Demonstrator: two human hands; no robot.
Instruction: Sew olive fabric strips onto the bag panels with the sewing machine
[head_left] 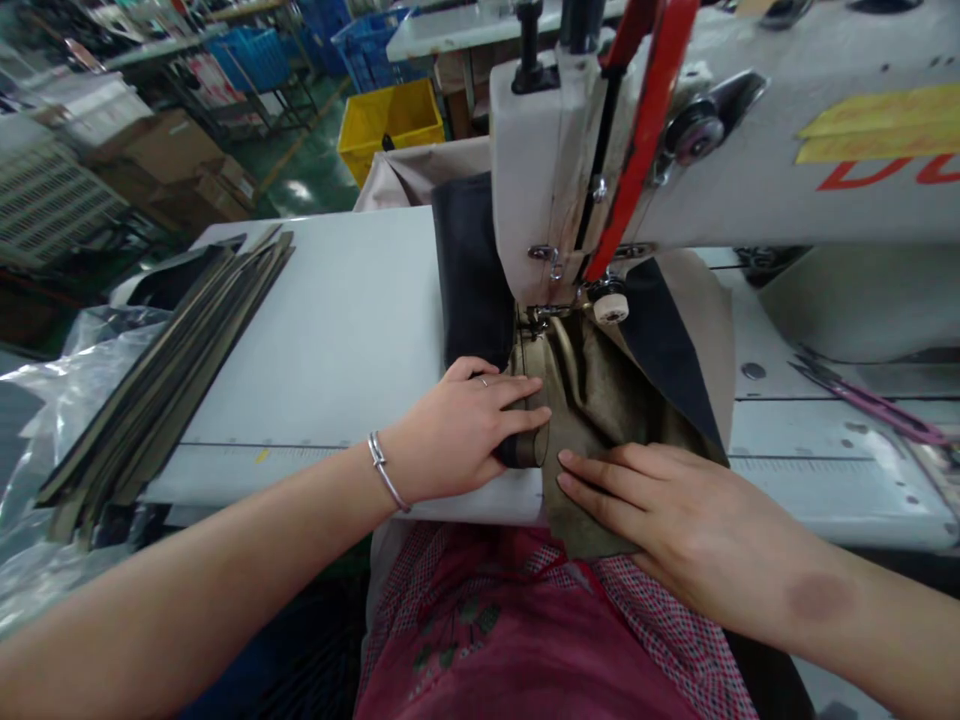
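Observation:
Under the head of a white sewing machine [536, 190] lies an olive-brown fabric piece [600, 400], joined with dark cloth [472, 270]. My left hand [469, 430] rests on the fabric just in front of the presser foot [536, 322], fingers apart and pointing right over a folded edge. Right of it, my right hand [652, 500] lies flat on the olive fabric, its fingers stretched toward the left. Both hands press the cloth against the table; neither is wrapped round anything. The fabric bunches up in folds behind the right hand.
Long dark and olive strips [172, 380] lie stacked at the table's left end, beside clear plastic [82, 350]. Pink-handled scissors [874, 400] rest on the machine bed at right. Beyond the table stand a yellow crate [390, 120], blue baskets [247, 58] and cardboard boxes [169, 160].

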